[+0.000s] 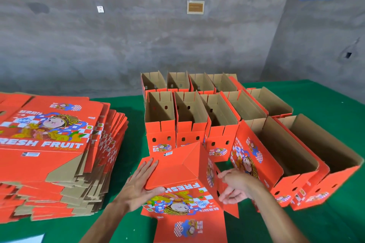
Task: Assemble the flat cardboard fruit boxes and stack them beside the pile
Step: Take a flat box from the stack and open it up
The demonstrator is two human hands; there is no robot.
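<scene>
- A person stands at a green tabletop (320, 100), folding an orange printed fruit box (183, 165) that sits directly in front of them, between both hands.
- The left hand (138, 185) lies flat, fingers straight, pressing on the box's folded bottom flaps; its thumb hooks over the near edge.
- The right hand (237, 187) is at the box's right side with fingers curled around a side flap; how firmly it grips I cannot tell.
- To the left lies a tall pile of flat boxes (51, 144), fanned out unevenly at its right edge.
- Behind and to the right stand rows of assembled boxes (189, 122), open tops up, packed close together; two larger ones (296, 163) lean near the right hand.
- Risks, as I judge them: the bottom flaps look only partly locked, so easing the left hand's pressure early could let them spring open.
- A crooked fold could crease the card.
- The right elbow works near the leaning boxes and might knock them over.
- The slumping flat pile could slide if bumped.
</scene>
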